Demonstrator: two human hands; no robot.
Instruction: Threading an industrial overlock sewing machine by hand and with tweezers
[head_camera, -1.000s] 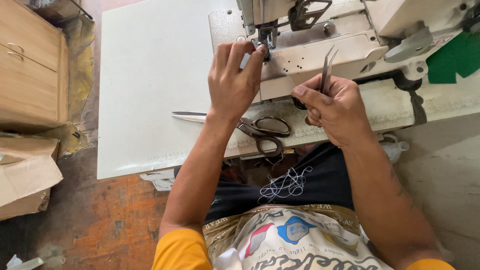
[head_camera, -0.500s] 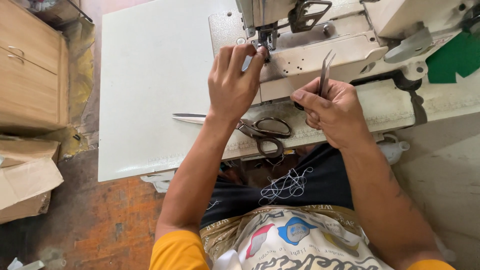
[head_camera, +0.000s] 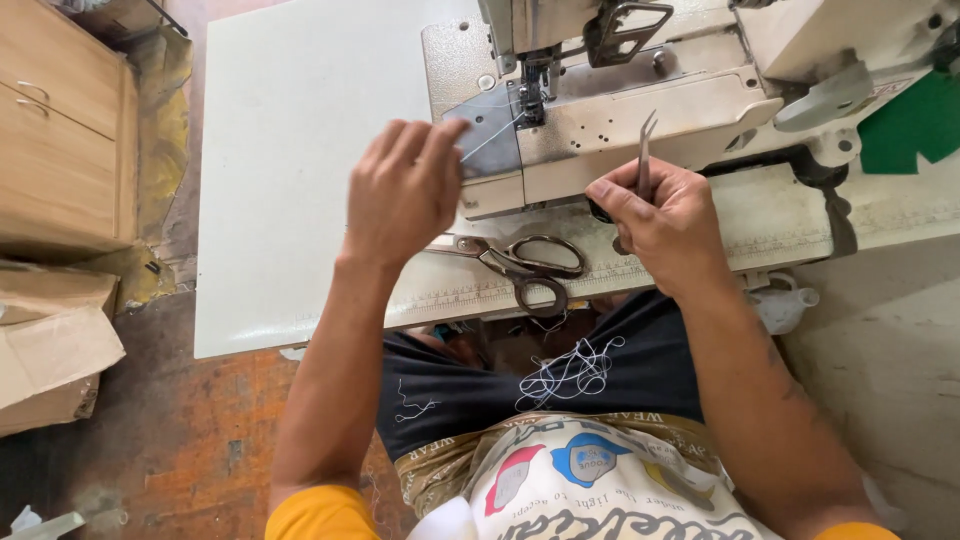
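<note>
Brown cardboard box (head_camera: 50, 345) (floor, far left)

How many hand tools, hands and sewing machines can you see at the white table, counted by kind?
Hand tools: 2, the thin metal tweezers pinched in the right hand and the dark-handled steel scissors lying on the white table.
Hands: 2, the right hand and the left hand drawing a pale thread.
Cream industrial sewing machine: 1.
Total: 5.
</note>
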